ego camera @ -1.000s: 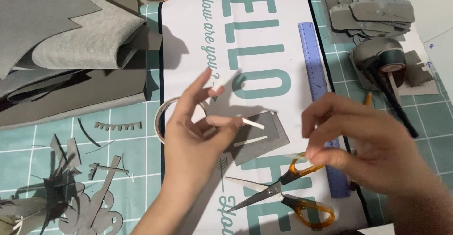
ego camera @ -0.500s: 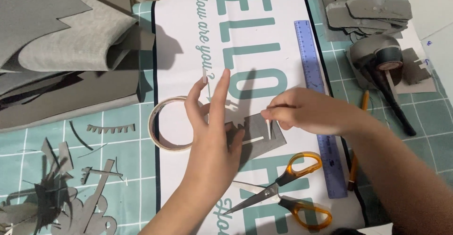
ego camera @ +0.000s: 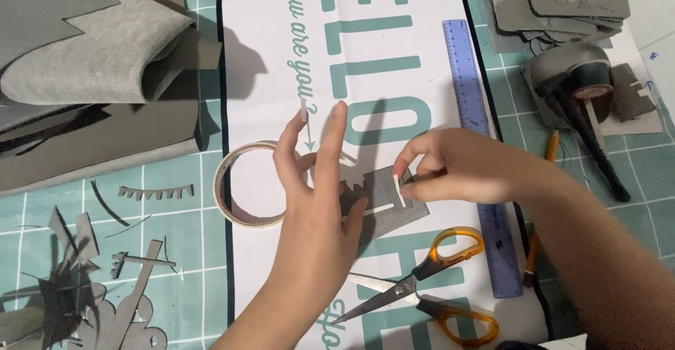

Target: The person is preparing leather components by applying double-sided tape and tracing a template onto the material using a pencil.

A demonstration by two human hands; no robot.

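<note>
Near the banner's (ego camera: 267, 69) middle, the right hand (ego camera: 457, 174) pinches a white strip (ego camera: 399, 190) over the grey piece (ego camera: 385, 206). The left hand (ego camera: 316, 181), fingers spread and empty, presses it beside the tape roll (ego camera: 242, 181); scissors (ego camera: 429, 297) lie near the bottom edge.

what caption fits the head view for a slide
Right hand presses a white tape strip onto a grey paper cutout; left hand steadies it, orange-handled scissors nearby.

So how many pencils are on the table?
2. One pencil lies right of the ruler, another pencil below the right forearm; more may be hidden.
</note>
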